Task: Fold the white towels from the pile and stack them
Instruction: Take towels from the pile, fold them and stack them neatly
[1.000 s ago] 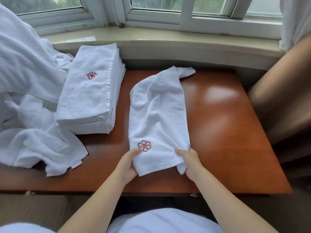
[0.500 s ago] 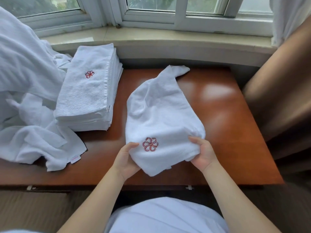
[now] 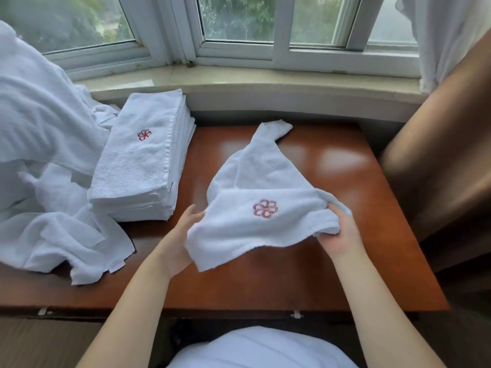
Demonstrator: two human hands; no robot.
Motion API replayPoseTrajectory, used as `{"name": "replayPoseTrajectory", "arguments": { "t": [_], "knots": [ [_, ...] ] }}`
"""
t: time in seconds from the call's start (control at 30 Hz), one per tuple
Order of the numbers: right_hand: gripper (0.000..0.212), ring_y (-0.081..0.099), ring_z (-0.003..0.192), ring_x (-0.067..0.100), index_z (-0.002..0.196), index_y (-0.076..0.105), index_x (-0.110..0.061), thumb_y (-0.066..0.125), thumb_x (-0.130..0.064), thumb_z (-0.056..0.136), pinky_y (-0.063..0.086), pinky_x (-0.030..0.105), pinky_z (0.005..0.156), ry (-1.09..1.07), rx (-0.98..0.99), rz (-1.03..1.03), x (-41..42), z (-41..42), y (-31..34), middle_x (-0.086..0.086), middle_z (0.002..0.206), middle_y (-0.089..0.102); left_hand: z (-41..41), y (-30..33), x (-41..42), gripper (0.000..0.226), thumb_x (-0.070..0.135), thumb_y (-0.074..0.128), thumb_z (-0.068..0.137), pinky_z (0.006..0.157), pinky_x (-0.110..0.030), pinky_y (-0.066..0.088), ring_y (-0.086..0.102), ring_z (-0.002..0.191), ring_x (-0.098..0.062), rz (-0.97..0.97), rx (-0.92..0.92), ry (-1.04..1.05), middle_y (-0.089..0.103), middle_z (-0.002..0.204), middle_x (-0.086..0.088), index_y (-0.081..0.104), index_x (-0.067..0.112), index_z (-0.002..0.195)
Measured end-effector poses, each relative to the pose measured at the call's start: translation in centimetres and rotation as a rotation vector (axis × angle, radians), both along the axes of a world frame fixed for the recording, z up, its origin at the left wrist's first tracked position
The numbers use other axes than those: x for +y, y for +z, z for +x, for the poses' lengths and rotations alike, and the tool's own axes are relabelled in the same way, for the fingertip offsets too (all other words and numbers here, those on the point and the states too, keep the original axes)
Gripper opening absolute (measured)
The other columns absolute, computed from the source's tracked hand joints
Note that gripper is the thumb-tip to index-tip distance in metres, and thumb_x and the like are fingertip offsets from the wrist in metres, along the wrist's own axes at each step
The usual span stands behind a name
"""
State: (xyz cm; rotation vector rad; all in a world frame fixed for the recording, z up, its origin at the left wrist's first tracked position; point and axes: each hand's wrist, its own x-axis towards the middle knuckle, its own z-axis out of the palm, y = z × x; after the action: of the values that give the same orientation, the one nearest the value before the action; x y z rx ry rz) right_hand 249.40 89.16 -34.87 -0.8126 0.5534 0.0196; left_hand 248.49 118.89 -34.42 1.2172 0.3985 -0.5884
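White terry towel w/ red flower logo (image 3: 261, 208), flat a sec ago, now lifted mid-table near front edge, near end folding back; left hand (image 3: 176, 240) grips its left corner, right hand (image 3: 337, 232) its right; fold underway, folded white stack (image 3: 143, 160) at back-left.

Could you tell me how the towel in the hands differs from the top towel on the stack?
The towel in the hands is loose and rumpled, its near end lifted and its far corner trailing on the table; the top towel on the stack lies flat in a neat rectangle. The left hand and right hand grip the first; nothing touches the second. Both are white with a red flower emblem.
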Motion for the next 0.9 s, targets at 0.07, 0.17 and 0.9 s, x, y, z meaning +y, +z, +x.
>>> {"name": "replayPoseTrajectory", "arguments": {
  "t": [0.07, 0.17, 0.9],
  "knots": [
    [0.027, 0.043, 0.048, 0.02, 0.101, 0.059, 0.001, 0.035, 0.008, 0.09, 0.035, 0.017, 0.041, -0.049, 0.179, -0.081, -1.1, 0.6, -0.2, 0.01, 0.067, 0.044, 0.5, 0.7, 1.2, 0.064, 0.026, 0.064, 0.089, 0.067, -0.038, 0.056, 0.067, 0.087, -0.024, 0.331, 0.095, -0.041, 0.054, 0.129, -0.003, 0.034, 0.03, 0.145],
    [0.042, 0.044, 0.065, 0.016, 0.139, 0.041, -0.001, 0.035, 0.0, 0.098, 0.041, 0.025, 0.058, -0.03, 0.339, -0.149, -2.0, 1.4, -0.9, 0.005, 0.08, 0.044, 1.3, 1.8, 2.7, 0.044, 0.016, 0.069, 0.081, 0.035, -0.018, 0.038, 0.053, 0.042, -0.009, 0.056, 0.191, 0.073, 0.065, 0.084, -0.001, 0.063, 0.024, 0.123],
    [0.071, 0.029, 0.139, 0.024, 0.152, 0.017, -0.021, 0.055, -0.013, 0.093, 0.028, 0.036, 0.108, 0.147, 0.358, -0.585, 1.2, 16.1, -4.8, 0.006, 0.156, 0.021, 9.3, -5.3, -7.4, 0.073, 0.034, 0.078, 0.072, 0.089, -0.038, 0.043, 0.047, 0.114, -0.034, 0.739, 0.335, 0.725, 0.035, 0.136, -0.014, 0.04, 0.019, 0.132]
  ]
}}
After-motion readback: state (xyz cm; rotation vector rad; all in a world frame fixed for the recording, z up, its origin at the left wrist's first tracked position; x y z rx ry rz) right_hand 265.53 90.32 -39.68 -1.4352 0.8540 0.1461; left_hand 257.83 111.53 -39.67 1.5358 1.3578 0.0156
